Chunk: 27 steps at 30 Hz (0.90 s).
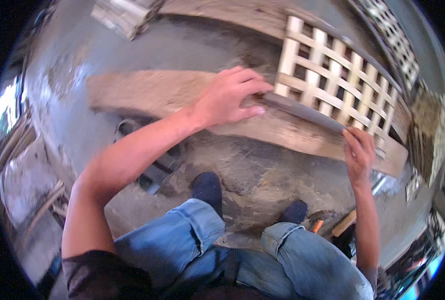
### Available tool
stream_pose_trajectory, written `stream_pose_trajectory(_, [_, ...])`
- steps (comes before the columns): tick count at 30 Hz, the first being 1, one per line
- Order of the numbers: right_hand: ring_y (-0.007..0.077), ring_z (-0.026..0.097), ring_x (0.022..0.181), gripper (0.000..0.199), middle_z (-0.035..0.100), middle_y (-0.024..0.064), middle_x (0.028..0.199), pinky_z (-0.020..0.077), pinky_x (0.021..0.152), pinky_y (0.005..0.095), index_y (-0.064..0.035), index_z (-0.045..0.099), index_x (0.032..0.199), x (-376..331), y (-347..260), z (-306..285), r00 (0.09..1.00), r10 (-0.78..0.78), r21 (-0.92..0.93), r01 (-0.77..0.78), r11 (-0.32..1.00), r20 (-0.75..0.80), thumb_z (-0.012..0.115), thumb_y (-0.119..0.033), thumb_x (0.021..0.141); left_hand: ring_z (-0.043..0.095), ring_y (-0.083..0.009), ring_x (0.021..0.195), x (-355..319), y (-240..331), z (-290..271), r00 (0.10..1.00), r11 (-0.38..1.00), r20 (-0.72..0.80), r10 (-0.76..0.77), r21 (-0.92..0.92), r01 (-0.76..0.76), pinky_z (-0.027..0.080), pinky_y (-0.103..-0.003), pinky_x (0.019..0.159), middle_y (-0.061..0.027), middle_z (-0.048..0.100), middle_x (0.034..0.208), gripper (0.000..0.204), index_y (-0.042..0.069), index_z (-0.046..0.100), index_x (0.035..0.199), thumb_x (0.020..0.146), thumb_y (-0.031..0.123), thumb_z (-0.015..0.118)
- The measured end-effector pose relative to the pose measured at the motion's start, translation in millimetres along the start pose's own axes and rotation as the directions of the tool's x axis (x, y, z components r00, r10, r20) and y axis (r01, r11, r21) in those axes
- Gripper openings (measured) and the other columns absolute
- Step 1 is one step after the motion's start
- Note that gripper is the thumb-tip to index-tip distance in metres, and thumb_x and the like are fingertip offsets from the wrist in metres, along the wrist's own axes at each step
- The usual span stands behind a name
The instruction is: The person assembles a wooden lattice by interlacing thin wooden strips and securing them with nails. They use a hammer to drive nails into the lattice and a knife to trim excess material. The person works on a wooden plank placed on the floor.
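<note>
Far left: a bright opening at the scene's edge, with scrap timber (42,205) lying on a grey concrete floor (67,65). The floor is dusty and stained throughout. A long rough plank (147,90) runs left to right across the middle, its top coated in sawdust. Near side of the plank, a dark metal object (155,170) sits on the floor, detail unclear. The left hand (230,95) lies flat on the plank, fingers (252,87) spread wide and holding nothing, their tips touching the left end of a pale wooden lattice panel (332,80). The panel rests on the plank, centre right, tilted toward the far side. The right hand (360,152) is at the panel's near right corner, fingers narrow and closed on its edge. Far right: more lattice panels (395,40) stand stacked against the room's edge. Near centre: blue-jeaned knees and dark socks (207,187) on the floor
</note>
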State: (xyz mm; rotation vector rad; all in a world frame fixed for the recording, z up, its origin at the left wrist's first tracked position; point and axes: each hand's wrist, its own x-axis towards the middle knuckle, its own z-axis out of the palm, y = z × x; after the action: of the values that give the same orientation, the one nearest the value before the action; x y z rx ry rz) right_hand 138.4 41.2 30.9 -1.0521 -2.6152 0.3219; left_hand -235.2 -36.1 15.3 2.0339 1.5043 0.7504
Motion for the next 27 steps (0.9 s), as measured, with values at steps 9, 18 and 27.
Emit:
stream_pose_trajectory(9, [0.0257,0.062,0.097,0.028,0.066,0.0063,0.105,0.0508,0.086,0.0392,-0.0095,0.07,0.106,-8,6,-6,0.977,0.105,0.079,-0.092,0.993,-0.185,0.07,-0.009,0.077,0.059,-0.0291,0.1,10,11,13,0.991,0.992,-0.03,-0.127,-0.028,0.126,0.048,-0.038,0.088,-0.0117,0.063,0.106,0.031,0.005,0.068,0.107,0.078,0.014,0.076])
stream_pose_trajectory(18, [0.0111,0.063,0.081,0.021,0.071,0.0031,0.09,0.0487,0.077,0.0256,-0.0014,0.072,0.105,-94,95,-23,0.331,0.935,0.664,-0.671,0.33,-0.131,0.068,-0.015,0.09,0.061,-0.0249,0.095,12,17,14,0.987,0.986,-0.01,-0.158,-0.051,0.157,0.05,-0.034,0.081,-0.0121,0.062,0.107,0.03,0.003,0.067,0.109,0.082,0.014,0.075])
stream_pose_trajectory(27, [0.0068,0.057,0.075,0.018,0.068,-0.0014,0.084,0.0462,0.073,0.0231,-0.0021,0.073,0.102,-95,99,-18,0.392,0.918,0.714,-0.627,0.313,-0.058,0.07,-0.015,0.089,0.061,-0.0224,0.09,12,14,12,0.987,0.986,0.004,-0.16,-0.037,0.16,0.05,-0.032,0.079,-0.0113,0.062,0.107,0.029,0.002,0.066,0.108,0.082,0.013,0.074])
